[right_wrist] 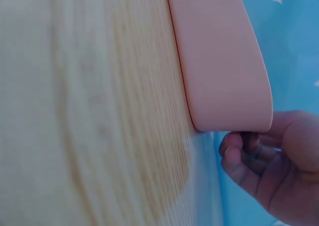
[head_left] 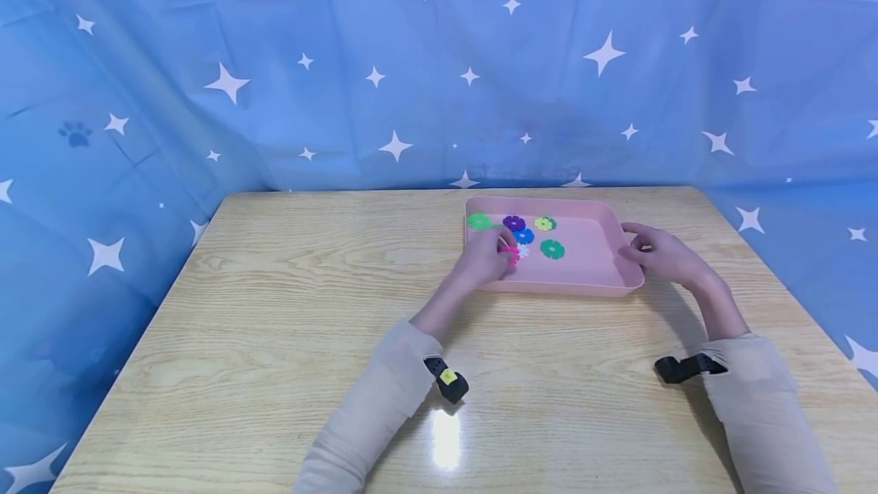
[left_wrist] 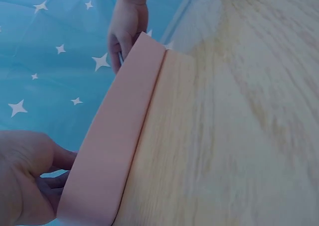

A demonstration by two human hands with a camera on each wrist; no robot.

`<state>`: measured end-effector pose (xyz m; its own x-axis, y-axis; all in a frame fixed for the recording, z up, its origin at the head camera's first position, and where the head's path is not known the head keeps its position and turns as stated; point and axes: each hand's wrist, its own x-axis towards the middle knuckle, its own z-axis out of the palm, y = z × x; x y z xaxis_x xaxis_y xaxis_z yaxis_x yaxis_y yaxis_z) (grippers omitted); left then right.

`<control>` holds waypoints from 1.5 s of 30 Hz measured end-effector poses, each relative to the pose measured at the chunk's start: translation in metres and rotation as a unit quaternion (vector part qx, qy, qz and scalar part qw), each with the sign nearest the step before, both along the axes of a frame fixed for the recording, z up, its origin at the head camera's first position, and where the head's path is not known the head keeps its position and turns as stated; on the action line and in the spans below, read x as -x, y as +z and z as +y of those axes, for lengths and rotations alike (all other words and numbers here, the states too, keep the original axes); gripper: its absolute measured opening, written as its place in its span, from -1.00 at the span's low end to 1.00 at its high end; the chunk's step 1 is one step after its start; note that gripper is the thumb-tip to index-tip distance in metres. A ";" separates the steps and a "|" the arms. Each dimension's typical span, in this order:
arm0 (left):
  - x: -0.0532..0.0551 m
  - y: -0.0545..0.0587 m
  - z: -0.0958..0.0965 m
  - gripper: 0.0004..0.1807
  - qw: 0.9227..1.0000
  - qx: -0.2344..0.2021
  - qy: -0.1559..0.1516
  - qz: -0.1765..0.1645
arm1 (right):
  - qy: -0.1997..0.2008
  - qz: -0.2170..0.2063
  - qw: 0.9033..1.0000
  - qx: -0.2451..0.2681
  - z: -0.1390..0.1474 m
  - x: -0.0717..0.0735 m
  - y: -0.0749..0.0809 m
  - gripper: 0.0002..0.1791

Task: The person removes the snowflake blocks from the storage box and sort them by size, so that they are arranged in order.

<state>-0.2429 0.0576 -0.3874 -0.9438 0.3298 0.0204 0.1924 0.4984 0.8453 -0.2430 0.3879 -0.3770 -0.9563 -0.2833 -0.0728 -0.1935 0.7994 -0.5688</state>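
Note:
A shallow pink tray (head_left: pixel 583 288) sits toward the far side of the table, with several notched, flower-shaped plastic discs in its left half. My left hand (head_left: pixel 484 256) reaches over the near left corner, its fingers curled about a pink disc (head_left: pixel 513 254); the tray wall hides its fingertips in the left wrist view. Beside those fingers lie a white disc (head_left: pixel 524 251), a blue disc (head_left: pixel 524 236) and a purple disc (head_left: pixel 514 223). At the tray's right end, my right hand (head_left: pixel 661 254) holds the rim, thumb and fingers bent at the wall (right_wrist: pixel 229 86).
A green disc (head_left: pixel 552 249) lies nearer the tray's middle, a yellow disc (head_left: pixel 543 224) behind it, and a light green disc (head_left: pixel 479 221) in the far left corner. Wooden table (head_left: pixel 288 311) surrounds the tray. A blue star-patterned curtain (head_left: pixel 329 67) hangs behind.

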 end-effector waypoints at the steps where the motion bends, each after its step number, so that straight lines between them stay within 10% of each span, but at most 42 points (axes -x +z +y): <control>1: 0.000 0.001 -0.002 -0.81 1.000 -0.003 0.004 0.001 | 0.000 0.000 1.000 -0.001 0.000 0.000 0.000 -0.38; 16: 0.001 0.020 -0.034 -0.86 0.996 -0.059 0.071 -0.001 | 0.001 -0.004 1.000 0.004 -0.002 -0.001 -0.001 -0.37; 32: 0.021 0.008 -0.090 -0.83 0.985 -0.130 0.110 -0.014 | 0.001 0.002 1.000 0.017 0.000 -0.002 0.000 -0.37; 45: 0.038 -0.016 -0.122 -0.78 0.986 -0.077 0.150 -0.018 | -0.002 -0.007 1.000 0.011 0.001 0.001 -0.003 -0.37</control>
